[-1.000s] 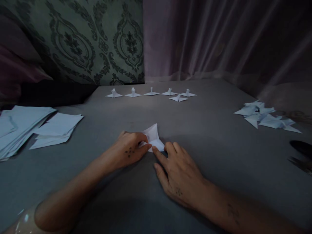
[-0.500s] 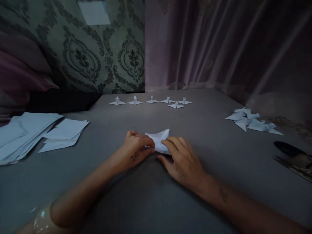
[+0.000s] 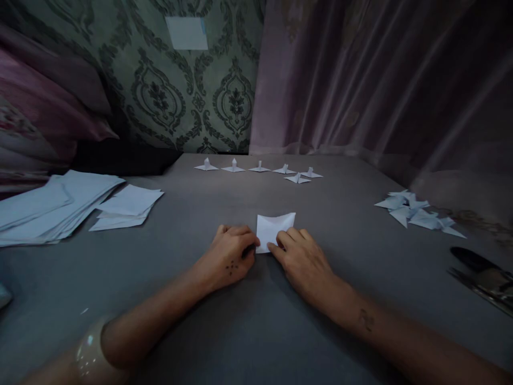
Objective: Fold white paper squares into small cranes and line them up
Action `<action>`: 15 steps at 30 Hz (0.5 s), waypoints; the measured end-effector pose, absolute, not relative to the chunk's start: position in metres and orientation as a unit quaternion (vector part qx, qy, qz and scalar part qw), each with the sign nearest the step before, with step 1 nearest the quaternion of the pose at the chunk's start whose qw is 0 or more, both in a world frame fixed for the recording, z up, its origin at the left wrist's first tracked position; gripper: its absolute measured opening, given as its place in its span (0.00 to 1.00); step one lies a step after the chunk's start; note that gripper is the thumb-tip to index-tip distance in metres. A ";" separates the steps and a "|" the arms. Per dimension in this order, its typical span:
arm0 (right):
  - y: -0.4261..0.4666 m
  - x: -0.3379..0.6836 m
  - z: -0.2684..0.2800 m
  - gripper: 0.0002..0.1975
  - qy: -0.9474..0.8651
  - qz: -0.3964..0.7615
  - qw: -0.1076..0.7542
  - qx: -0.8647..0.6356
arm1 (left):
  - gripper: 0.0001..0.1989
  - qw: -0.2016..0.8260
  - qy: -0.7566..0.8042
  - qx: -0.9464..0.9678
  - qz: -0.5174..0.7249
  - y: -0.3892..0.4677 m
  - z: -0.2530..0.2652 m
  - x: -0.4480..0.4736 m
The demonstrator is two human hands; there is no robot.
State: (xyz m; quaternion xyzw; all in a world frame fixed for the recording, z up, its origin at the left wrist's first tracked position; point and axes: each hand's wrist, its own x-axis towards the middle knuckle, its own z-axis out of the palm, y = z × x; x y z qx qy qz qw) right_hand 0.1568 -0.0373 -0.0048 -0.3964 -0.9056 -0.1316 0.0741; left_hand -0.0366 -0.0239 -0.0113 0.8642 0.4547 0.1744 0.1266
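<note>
Between my two hands is a small sheet of white paper (image 3: 273, 226), roughly square, its top edge curving and its right corner raised. My left hand (image 3: 234, 252) is closed, fingers curled, with the fingertips at the paper's lower left edge. On the lower right edge, my right hand (image 3: 306, 259) pinches the paper between thumb and bent fingers. Any crease along the bottom is partly covered by the right fingers.
Several folded white paper figures (image 3: 259, 167) stand in a row at the table's back. More folded figures (image 3: 419, 213) lie heaped at right, beyond dark-handled scissors (image 3: 476, 259). At left are a stack of large sheets (image 3: 52, 208) and smaller paper squares (image 3: 130, 203).
The paper now shows as a fuller square, less covered by my fingers. My left fingers have drawn back to its left edge, and my right thumb has come up onto it. The view has shifted left.
</note>
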 end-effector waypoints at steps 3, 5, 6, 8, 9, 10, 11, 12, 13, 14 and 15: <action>-0.038 0.160 -0.004 0.08 -0.906 -0.116 0.061 -0.403 | 0.10 0.103 0.438 0.877 0.169 -0.031 -0.010 -0.037; -0.039 0.164 -0.004 0.09 -0.907 -0.092 0.066 -0.406 | 0.11 0.089 0.428 0.885 0.162 -0.035 -0.008 -0.036; -0.039 0.166 -0.004 0.09 -0.908 -0.078 0.072 -0.406 | 0.11 0.085 0.425 0.887 0.158 -0.036 -0.008 -0.035; -0.039 0.167 -0.004 0.09 -0.908 -0.059 0.083 -0.406 | 0.11 0.076 0.424 0.889 0.154 -0.038 -0.010 -0.032; -0.039 0.167 -0.005 0.08 -0.907 -0.056 0.087 -0.409 | 0.11 0.069 0.428 0.888 0.155 -0.038 -0.011 -0.031; -0.039 0.165 -0.005 0.08 -0.905 -0.058 0.088 -0.411 | 0.12 0.061 0.434 0.885 0.157 -0.037 -0.013 -0.030; -0.039 0.162 -0.006 0.08 -0.904 -0.063 0.087 -0.413 | 0.12 0.054 0.442 0.881 0.161 -0.037 -0.016 -0.030; -0.039 0.159 -0.006 0.07 -0.904 -0.070 0.083 -0.414 | 0.12 0.050 0.449 0.877 0.165 -0.036 -0.018 -0.030; -0.039 0.156 -0.006 0.07 -0.904 -0.076 0.079 -0.414 | 0.12 0.051 0.456 0.872 0.169 -0.035 -0.020 -0.030; -0.040 0.153 -0.006 0.07 -0.904 -0.079 0.077 -0.414 | 0.11 0.055 0.462 0.868 0.172 -0.034 -0.021 -0.031; -0.040 0.151 -0.006 0.07 -0.903 -0.077 0.077 -0.415 | 0.11 0.061 0.466 0.865 0.173 -0.034 -0.021 -0.032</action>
